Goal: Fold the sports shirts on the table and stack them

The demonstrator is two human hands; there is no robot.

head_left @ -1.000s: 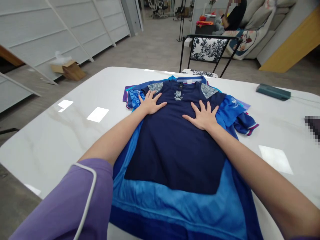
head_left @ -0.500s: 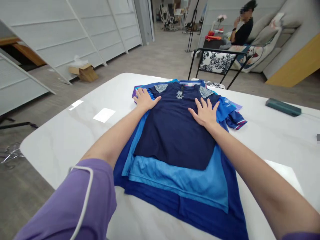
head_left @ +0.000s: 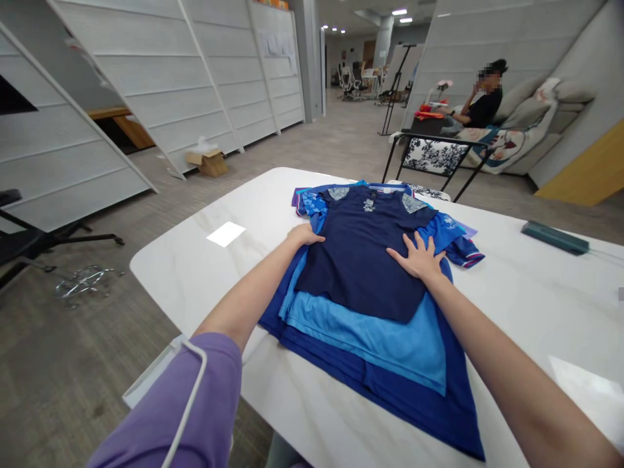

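Observation:
A navy T-shirt (head_left: 368,253) with grey patterned shoulders lies on top of a stack of shirts. Under it spread a light blue shirt (head_left: 361,338) and a larger royal blue shirt (head_left: 414,403). My right hand (head_left: 420,257) rests open on the navy shirt's right side, fingers spread. At the left edge of the shirts is my left hand (head_left: 305,235). Its thumb lies on the navy fabric, while the other fingers are hidden from view, so its grip cannot be told.
The stack lies on a white marbled table (head_left: 190,273). A dark green case (head_left: 554,238) sits on the right side. Beyond the table stand a black-framed chair (head_left: 433,156) and a seated person (head_left: 485,104). A cardboard box (head_left: 210,162) is on the floor.
My left hand has slid down the shirts' left edge toward me, its fingers no longer showing spread. My right hand has shifted slightly lower on the navy shirt. The view has tilted up and left.

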